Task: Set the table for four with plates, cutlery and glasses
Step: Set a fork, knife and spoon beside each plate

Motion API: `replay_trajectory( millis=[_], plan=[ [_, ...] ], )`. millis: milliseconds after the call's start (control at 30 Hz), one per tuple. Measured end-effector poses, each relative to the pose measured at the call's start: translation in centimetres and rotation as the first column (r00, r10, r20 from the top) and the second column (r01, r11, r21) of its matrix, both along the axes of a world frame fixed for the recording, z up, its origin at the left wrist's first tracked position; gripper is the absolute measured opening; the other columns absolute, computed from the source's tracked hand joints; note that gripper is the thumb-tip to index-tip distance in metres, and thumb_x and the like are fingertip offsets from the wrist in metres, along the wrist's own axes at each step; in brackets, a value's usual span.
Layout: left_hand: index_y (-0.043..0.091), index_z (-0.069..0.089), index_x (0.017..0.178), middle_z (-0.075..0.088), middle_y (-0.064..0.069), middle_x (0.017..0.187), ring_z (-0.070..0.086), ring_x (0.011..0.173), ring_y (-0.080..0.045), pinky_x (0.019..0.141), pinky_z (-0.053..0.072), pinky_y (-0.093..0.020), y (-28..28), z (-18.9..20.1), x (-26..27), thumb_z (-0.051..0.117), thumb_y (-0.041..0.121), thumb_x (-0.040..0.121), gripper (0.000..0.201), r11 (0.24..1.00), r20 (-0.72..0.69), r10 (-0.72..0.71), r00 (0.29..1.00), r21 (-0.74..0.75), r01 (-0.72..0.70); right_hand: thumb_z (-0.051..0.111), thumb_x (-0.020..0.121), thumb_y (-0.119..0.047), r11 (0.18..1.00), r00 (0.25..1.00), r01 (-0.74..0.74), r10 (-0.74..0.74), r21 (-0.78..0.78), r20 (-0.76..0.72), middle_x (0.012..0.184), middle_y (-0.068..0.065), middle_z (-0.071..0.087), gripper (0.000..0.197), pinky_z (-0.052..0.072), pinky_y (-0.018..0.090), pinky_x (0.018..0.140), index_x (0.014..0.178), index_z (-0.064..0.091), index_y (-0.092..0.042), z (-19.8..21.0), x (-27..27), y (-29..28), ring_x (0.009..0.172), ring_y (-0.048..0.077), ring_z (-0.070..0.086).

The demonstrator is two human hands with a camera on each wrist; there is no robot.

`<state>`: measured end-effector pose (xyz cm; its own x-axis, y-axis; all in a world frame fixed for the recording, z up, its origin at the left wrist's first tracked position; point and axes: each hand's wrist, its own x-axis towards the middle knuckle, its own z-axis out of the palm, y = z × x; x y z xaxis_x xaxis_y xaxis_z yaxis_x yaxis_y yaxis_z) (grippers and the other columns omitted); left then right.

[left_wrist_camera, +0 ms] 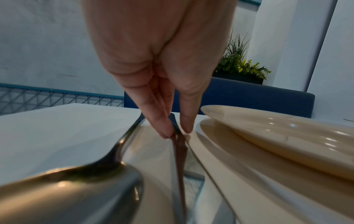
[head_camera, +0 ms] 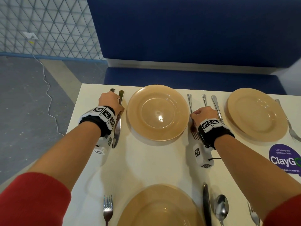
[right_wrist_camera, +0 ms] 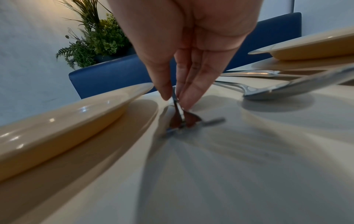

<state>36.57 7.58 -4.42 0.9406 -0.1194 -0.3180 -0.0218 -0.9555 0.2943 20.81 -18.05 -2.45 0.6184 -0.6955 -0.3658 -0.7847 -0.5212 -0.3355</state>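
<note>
Left hand: the left hand (head_camera: 109,101) reaches down to the left of the far plate, fingers (left_wrist_camera: 159,121) and thumb pinching the handle of a knife (head_camera: 117,121); the wrist view shows the fingertips closed on the thin edge of the handle.
Knife: slim, shiny steel, lying on the table (head_camera: 146,160) lengthwise just left of the far plate, blade end toward the person, handle end toward the bench.
Spoon by the left hand: a steel spoon (left_wrist_camera: 80,186) lies just left of the knife; its bowl fills the lower left of the left wrist view, and only its handle tip shows past the hand in the head view.
Right hand: the right hand (head_camera: 204,115) is lowered right of the far plate, thumb and fingers (right_wrist_camera: 191,94) pinching the neck of a fork (head_camera: 193,121).
Fork: polished steel, tines toward the person, handle pointing to the bench, lying just beside the far plate's right rim.
Far plate: the far plate (head_camera: 157,112) is round, glossy tan with a wide rim, and sits between the two hands.
Other settings: a second tan plate (head_camera: 256,114) sits to the right with two more steel handles (head_camera: 215,105) between it and the right hand; a near plate (head_camera: 160,207) has a fork (head_camera: 108,209) to its left and a knife (head_camera: 206,204) and spoon (head_camera: 221,207) to its right.
Surroundings: blue bench (head_camera: 187,38) behind the table; purple sticker (head_camera: 285,159) at the right edge.
</note>
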Motion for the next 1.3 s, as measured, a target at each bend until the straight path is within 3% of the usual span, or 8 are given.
replay_trajectory(
  millis=[500,700,833,1133,1300],
  plan=[
    [0.007,0.065,0.117,0.064,-0.014,0.111,0.061,0.102,-0.028,0.084,0.05,-0.031,-0.45,0.37,0.32,0.072,0.021,0.082,0.039,0.998,0.046,-0.042,0.998,0.039,0.04,0.062,0.087,-0.021,1.0,1.0,0.012,-0.012,0.013,-0.019,0.099,0.009,0.07,0.019,0.047,0.027,0.069,0.101,0.071,-0.011,-0.02,0.0,-0.07,0.076,0.02,0.055],
    [0.009,0.065,0.117,0.064,-0.013,0.114,0.06,0.104,-0.028,0.084,0.05,-0.031,-0.28,0.51,0.13,0.072,0.024,0.081,0.039,1.0,0.044,-0.007,0.999,-0.024,0.008,0.062,0.088,-0.022,1.0,1.0,0.009,-0.008,0.018,-0.03,0.096,0.009,0.069,0.02,0.047,0.027,0.069,0.102,0.071,-0.01,0.2,0.0,0.0,0.076,0.02,0.055],
    [0.012,0.061,0.125,0.062,-0.01,0.124,0.059,0.11,-0.026,0.091,0.048,-0.031,0.05,0.71,0.11,0.072,0.026,0.083,0.046,0.996,0.058,0.046,0.997,-0.083,-0.041,0.062,0.088,-0.022,1.0,1.0,0.009,-0.008,0.021,-0.03,0.095,0.009,0.069,0.02,0.047,0.027,0.068,0.102,0.071,-0.01,0.34,-0.1,0.1,0.075,0.02,0.056],
    [0.012,0.064,0.122,0.066,-0.012,0.112,0.061,0.103,-0.028,0.086,0.049,-0.03,-0.07,-0.06,0.06,0.075,0.02,0.078,0.046,0.997,0.032,0.042,0.999,-0.059,-0.04,0.062,0.088,-0.023,1.0,0.999,0.015,-0.015,0.022,-0.042,0.102,0.009,0.069,0.022,0.045,0.026,0.068,0.105,0.069,-0.012,0.29,-0.2,0.2,0.076,0.019,0.054],
    [0.015,0.064,0.122,0.064,-0.011,0.115,0.06,0.105,-0.028,0.086,0.049,-0.03,-0.08,-0.14,0.18,0.073,0.018,0.079,0.045,0.999,0.042,0.016,0.999,-0.041,-0.014,0.062,0.087,-0.024,0.999,0.999,0.022,-0.02,0.028,-0.038,0.104,0.009,0.069,0.023,0.047,0.026,0.072,0.106,0.069,-0.012,0.18,-0.19,0.09,0.078,0.019,0.055]
  ],
)
